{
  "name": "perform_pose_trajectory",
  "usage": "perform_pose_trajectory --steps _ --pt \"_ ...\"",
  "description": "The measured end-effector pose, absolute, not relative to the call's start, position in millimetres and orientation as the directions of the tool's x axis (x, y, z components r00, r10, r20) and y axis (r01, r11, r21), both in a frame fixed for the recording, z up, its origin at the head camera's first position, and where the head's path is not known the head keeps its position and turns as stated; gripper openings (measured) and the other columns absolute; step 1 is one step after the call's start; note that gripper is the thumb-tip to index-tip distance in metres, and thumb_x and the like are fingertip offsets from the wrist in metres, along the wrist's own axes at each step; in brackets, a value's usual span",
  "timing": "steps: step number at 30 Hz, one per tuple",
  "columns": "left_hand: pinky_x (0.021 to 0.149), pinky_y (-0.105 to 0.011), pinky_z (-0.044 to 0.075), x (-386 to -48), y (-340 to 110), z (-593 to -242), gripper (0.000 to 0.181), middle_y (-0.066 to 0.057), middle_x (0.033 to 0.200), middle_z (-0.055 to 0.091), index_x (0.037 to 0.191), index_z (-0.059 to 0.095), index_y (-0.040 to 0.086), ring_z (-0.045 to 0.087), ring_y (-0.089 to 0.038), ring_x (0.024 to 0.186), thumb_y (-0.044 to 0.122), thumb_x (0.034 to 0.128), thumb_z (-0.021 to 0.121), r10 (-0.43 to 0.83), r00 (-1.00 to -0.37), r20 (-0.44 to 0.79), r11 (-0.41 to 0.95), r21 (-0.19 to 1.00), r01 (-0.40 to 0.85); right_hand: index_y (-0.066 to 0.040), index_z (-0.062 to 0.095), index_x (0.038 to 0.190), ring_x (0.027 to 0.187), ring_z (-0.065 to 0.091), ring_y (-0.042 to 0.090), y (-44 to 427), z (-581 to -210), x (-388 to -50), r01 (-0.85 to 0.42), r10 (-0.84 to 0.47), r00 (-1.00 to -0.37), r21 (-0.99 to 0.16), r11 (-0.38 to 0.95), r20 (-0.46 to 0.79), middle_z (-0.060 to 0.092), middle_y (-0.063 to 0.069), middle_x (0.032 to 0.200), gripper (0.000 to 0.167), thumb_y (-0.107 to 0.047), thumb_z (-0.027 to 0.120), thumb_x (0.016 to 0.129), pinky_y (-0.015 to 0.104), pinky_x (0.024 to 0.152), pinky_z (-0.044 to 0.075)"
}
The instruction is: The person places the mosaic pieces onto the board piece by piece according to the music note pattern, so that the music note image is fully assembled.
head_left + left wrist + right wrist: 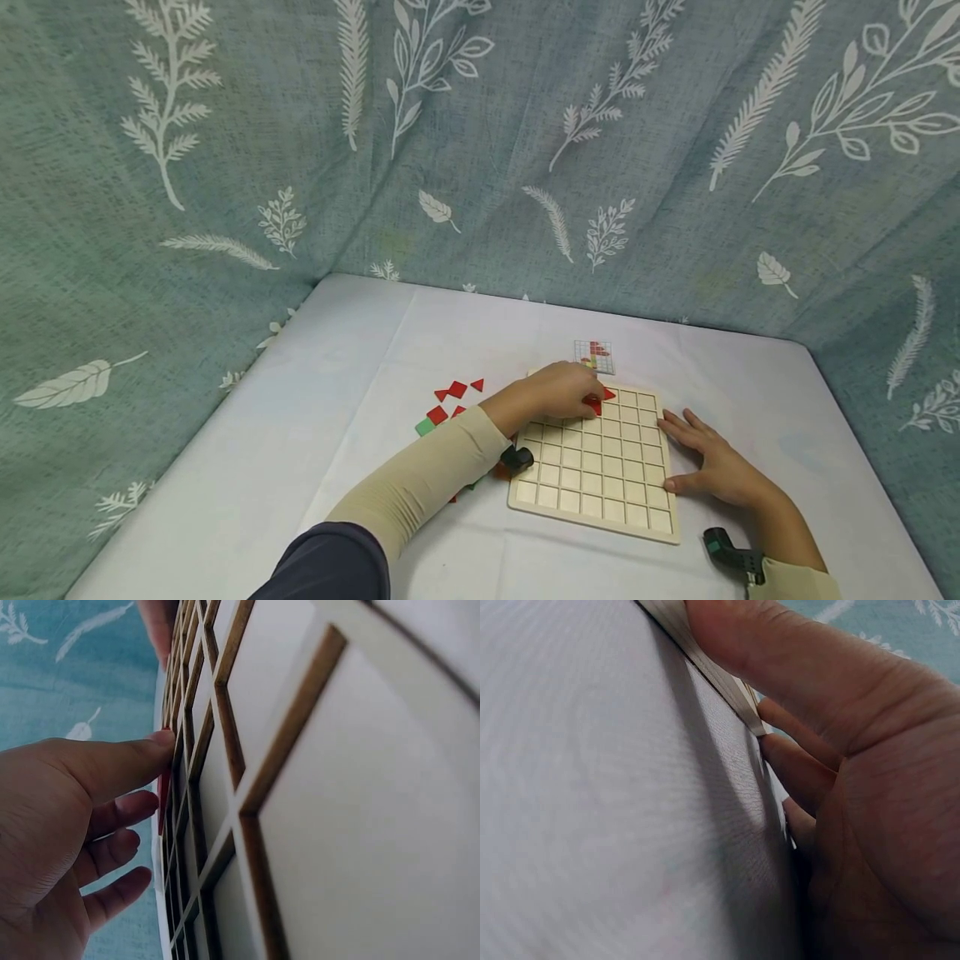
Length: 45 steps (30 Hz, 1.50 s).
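Red tile (593, 406) is right at the tips of the left hand (566, 390), pinched by the thumb and a finger, as far as I can see. It is on the far part of the grid board (592, 522), so the left hand is much nearer to it than the right. Fingers hide some of it. It looks like a square with no long side, but I can't be sure. I also can't tell if it sits flat in its little box.

Just beside it, on the side toward the right hand, is a red triangle (609, 393). The right hand (708, 462) rests against the right edge of the board, with its thumb and fingers spread and touching the side. It is not curled around anything.

Past the far edge of the board lies a small card (594, 355) with a grid and red shapes on it. Off to the left are loose pieces, like a red square (457, 389) and a green square (425, 427), and the left sleeve (427, 475) reaches over near them. All of this is on a white cloth (375, 392). I can't read any words or brand names on the board, the card or the pieces.
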<state>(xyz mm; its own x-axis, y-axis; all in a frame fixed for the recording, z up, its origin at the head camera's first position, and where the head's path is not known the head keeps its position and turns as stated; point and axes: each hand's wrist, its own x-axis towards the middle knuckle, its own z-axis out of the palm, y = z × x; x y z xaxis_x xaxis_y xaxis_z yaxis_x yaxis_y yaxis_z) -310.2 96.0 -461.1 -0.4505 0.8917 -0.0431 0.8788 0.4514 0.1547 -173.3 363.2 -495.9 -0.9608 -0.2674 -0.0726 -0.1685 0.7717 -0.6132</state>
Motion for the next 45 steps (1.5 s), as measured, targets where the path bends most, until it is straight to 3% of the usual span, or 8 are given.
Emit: perform_pose_trajectory --steps 8,16,25,36,45 --pt "0.072 -0.022 0.042 -310.9 97.7 -461.5 0.032 0.012 0.096 0.059 0.114 0.071 0.022 0.050 -0.002 0.082 0.041 0.0887 0.070 0.900 -0.437 -0.006 0.433 0.145 0.890 -0.009 0.042 0.147 0.143 0.005 0.046 360.9 -495.1 -172.4 -0.169 -0.268 -0.961 -0.616 0.770 -0.071 0.026 0.016 0.156 0.102 -0.048 0.086 0.063 0.075 0.098 0.009" --pt "0.071 -0.023 0.043 -310.8 99.3 -462.5 0.019 0.011 0.091 0.056 0.100 0.073 0.026 0.050 -0.003 0.079 0.041 0.0911 0.067 0.898 -0.438 -0.037 0.439 0.119 0.891 -0.010 0.043 0.147 0.143 0.006 0.046 359.6 -496.6 -173.0 -0.160 -0.259 -0.963 -0.608 0.778 -0.079 0.026 0.014 0.156 0.103 -0.049 0.086 0.062 0.074 0.099 0.010" --pt "0.067 -0.024 0.040 -311.5 94.5 -459.7 0.025 0.010 0.090 0.054 0.105 0.074 0.025 0.047 -0.005 0.078 0.044 0.0894 0.068 0.890 -0.455 -0.037 0.457 0.090 0.885 -0.010 0.043 0.147 0.143 0.005 0.045 357.5 -496.1 -172.5 -0.146 -0.250 -0.964 -0.617 0.773 -0.085 0.026 0.013 0.157 0.103 -0.049 0.086 0.062 0.074 0.099 0.009" --pt "0.067 -0.024 0.039 -312.3 90.8 -456.9 0.016 0.009 0.084 0.052 0.084 0.069 0.024 0.046 -0.007 0.078 0.039 0.0883 0.071 0.892 -0.453 -0.010 0.452 0.073 0.889 -0.010 0.043 0.147 0.143 0.006 0.046 359.2 -496.7 -174.2 -0.142 -0.237 -0.968 -0.600 0.787 -0.081 0.026 0.013 0.157 0.104 -0.049 0.086 0.061 0.074 0.099 0.010" --pt "0.072 -0.024 0.043 -314.0 82.4 -456.7 0.009 0.009 0.089 0.057 0.090 0.074 0.024 0.052 -0.007 0.083 0.031 0.0902 0.069 0.892 -0.451 -0.017 0.451 0.068 0.890 -0.010 0.042 0.147 0.143 0.006 0.045 362.9 -498.3 -173.4 -0.154 -0.246 -0.967 -0.601 0.784 -0.073 0.026 0.014 0.157 0.104 -0.050 0.085 0.062 0.074 0.099 0.010"
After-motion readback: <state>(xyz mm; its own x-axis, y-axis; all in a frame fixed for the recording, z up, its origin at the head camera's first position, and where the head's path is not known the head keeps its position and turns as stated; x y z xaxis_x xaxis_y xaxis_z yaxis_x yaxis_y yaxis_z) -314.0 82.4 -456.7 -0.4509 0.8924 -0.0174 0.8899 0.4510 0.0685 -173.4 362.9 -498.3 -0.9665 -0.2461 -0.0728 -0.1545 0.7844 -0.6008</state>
